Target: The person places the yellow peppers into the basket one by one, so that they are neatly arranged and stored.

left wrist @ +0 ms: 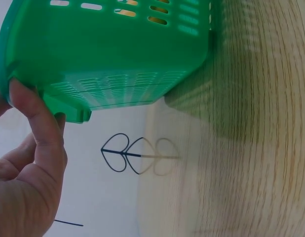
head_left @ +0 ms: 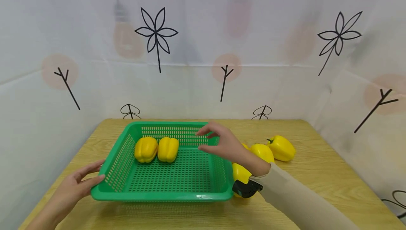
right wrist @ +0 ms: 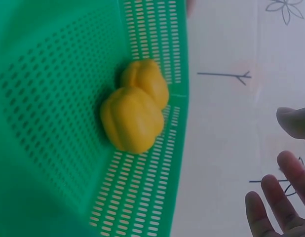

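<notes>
A green plastic basket (head_left: 161, 197) with slotted walls stands on the table, left of the middle in the head view. Inside, two yellow bell peppers, one (head_left: 146, 149) at the left wall and another (head_left: 168, 149) beside it, lie toward the back. My left hand (head_left: 70, 190) holds the basket's left rim; the left wrist view has its fingers (left wrist: 46, 128) bent against the rim's outside. Over the basket's right side hovers my right hand (head_left: 222, 142), thumb and fingers spread apart with nothing between them. The right wrist view also shows its fingers (right wrist: 276, 205) separated and bare.
Right of the basket lie several more yellow peppers, among them one (head_left: 282, 148) with a green stem, one (head_left: 262, 152) beside it and one (head_left: 241, 174) partly behind my right wrist. A patterned white cloth (head_left: 196, 92) encloses the wooden table (head_left: 317, 180). Dark cable (head_left: 396, 201) shows far right.
</notes>
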Demonstrator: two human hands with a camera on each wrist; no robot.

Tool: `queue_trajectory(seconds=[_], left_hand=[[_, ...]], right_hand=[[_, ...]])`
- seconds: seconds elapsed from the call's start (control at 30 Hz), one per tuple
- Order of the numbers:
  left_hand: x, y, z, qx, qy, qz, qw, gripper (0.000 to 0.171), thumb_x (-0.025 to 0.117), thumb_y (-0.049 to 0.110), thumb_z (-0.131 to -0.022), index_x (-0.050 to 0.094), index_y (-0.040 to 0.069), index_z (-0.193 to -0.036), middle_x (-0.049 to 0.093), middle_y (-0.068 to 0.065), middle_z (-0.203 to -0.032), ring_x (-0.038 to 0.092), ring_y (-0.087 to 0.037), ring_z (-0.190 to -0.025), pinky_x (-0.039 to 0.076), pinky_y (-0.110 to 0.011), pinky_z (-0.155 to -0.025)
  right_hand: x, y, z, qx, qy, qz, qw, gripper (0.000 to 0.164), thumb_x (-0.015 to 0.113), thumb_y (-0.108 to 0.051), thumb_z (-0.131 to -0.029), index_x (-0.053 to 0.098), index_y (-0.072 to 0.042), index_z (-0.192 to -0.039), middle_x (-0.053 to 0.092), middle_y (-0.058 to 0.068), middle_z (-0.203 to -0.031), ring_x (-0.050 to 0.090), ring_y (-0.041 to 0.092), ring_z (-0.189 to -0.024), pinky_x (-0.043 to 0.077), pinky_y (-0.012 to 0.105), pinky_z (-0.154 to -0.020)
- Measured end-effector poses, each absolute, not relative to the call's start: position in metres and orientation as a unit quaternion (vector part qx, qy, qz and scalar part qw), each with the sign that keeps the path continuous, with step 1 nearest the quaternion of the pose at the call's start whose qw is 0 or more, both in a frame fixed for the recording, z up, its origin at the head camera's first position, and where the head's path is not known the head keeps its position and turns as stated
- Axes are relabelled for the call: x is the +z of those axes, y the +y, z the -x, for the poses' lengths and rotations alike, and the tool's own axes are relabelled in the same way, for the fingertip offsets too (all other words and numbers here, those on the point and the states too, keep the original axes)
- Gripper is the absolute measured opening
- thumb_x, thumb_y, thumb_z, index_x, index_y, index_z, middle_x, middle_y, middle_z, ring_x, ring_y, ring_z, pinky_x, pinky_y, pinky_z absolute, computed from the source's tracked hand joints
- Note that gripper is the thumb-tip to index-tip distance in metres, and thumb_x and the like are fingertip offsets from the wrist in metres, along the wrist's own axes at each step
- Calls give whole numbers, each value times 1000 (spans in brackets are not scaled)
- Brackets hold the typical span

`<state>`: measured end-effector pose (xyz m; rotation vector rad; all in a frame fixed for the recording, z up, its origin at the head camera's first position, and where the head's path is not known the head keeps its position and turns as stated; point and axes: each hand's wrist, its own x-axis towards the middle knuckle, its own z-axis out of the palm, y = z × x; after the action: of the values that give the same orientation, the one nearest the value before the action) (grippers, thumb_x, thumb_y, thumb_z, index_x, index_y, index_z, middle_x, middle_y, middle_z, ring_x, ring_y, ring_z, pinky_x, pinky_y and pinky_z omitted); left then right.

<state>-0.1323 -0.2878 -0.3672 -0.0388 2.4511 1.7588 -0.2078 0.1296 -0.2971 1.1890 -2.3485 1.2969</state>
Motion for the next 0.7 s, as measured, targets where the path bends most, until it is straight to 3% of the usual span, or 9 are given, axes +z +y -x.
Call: queue_trajectory(seconds=[0.3,0.53,0.7], left_hand=[[-366,-287,132,578,814,10,56,60,57,25,-95,31,9,-146,31,-15,-137,63,-16,-91,52,-30,-76],[-366,-288,132,582,810,19,71,64,57,27,-94,27,7,-147,25,-19,-141,63,-15,-92,51,-31,-76],[-365,-288,133,579,811,20,78,66,57,27,-94,25,5,-147,23,-20,-143,63,-15,-93,51,-31,-77]], right_hand=[[-309,148,195,426,-810,-386,121,30,76,-4,-77,63,-6,-104,61,3,-103,56,18,-98,48,32,-83],[-321,166,188,431,-818,-360,127,31,77,-5,-76,64,-13,-103,60,-1,-103,55,17,-98,46,44,-85],[-328,177,183,420,-830,-340,135,31,78,-6,-75,64,-12,-103,59,-5,-104,55,21,-98,46,40,-86]])
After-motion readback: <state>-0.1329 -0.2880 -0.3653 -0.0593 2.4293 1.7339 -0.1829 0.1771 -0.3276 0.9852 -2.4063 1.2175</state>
